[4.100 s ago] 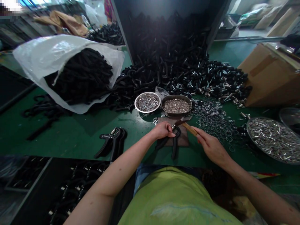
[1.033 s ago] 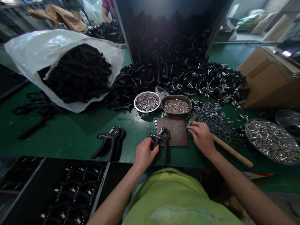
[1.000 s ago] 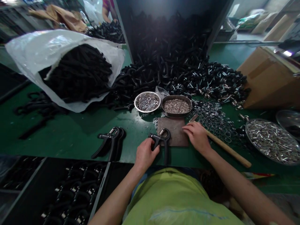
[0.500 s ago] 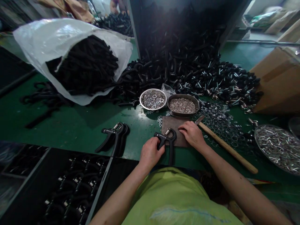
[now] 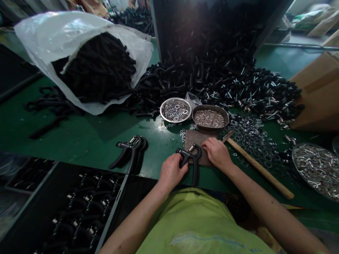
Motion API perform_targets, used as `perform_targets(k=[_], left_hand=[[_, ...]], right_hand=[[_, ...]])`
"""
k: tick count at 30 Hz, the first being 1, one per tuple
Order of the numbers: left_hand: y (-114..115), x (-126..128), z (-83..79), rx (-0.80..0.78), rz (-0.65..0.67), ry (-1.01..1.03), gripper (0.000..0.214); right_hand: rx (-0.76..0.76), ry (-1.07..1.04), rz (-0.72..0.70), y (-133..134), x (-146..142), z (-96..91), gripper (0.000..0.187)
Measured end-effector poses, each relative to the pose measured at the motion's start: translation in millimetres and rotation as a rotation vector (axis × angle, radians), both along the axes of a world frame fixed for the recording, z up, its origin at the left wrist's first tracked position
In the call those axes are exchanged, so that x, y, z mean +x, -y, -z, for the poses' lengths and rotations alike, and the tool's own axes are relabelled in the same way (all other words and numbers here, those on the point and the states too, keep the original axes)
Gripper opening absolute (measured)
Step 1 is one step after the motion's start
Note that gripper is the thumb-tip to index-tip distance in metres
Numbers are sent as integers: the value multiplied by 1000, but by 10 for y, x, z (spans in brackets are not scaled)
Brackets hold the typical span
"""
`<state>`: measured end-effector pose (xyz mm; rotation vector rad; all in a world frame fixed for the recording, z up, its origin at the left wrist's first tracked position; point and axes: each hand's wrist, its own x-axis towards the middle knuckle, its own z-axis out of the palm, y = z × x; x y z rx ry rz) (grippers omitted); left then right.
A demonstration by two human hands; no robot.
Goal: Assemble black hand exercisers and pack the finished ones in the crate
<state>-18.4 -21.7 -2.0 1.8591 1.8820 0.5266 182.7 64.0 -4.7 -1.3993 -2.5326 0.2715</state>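
Note:
My left hand is closed around one handle of a black hand grip strengthener. Its silvery spring and rounded head lie over the near left part of a flat metal plate. To the right of the grip, my right hand has its fingers drawn together with the tips down at the plate. Whatever is between those fingertips is hidden or too small to make out. A hammer with a wooden handle rests just beyond my right hand. Left of my hands, finished-looking hand grips lie side by side on the green table.
Behind the plate stand a round bowl of rings and an oval tin of small metal parts. Loose rings spread rightward, near a tray of metal pins. Black handles spill from a white sack. A cardboard box stands right.
The view has shifted slightly, so the table things appear a little further right. My left hand keeps its hold on the hand grip, and my right hand stays at the plate.

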Motion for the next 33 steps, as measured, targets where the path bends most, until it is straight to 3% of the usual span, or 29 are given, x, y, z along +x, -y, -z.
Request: perform_targets(k=[6,11,15,21,27,33], left_hand=[[1,22,-35,-11,2,1,12],[0,50,-47,-21,-1,4,14],[8,70,-26,-22,4,15,14],[12,80,-15,-25,10,11,13],[3,73,-22,-39,10,-7,12],[8,68,-23,-46,16,-23,11]], right_hand=[[-110,-294,131,-9,-9,-23,15],[-283,-574,240,66,5,-182,18],[-418,-664,271,192,-53,-278,12],[-530,-610,170,282,-154,-256,6],[-377,-415,30,258,-233,-203,5],[-351,-354,-11,258,-273,-175,6]])
